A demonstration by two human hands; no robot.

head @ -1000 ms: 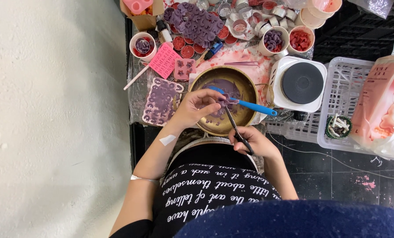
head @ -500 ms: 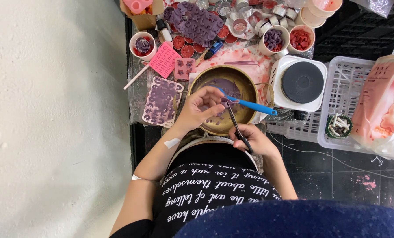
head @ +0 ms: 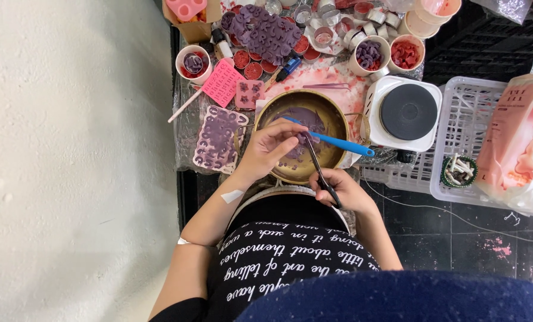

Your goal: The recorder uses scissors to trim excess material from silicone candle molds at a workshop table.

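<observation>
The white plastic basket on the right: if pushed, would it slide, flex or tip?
The basket looks thin and slatted, so probably light and slightly flexible. A pink bag lies in it, likely weighing that end, so a push might swivel rather than tip it.

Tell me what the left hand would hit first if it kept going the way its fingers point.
The left hand points right across the gold bowl, so it would probably meet the scissor blades first, then the blue spatula. Depth is unclear from above.
</observation>
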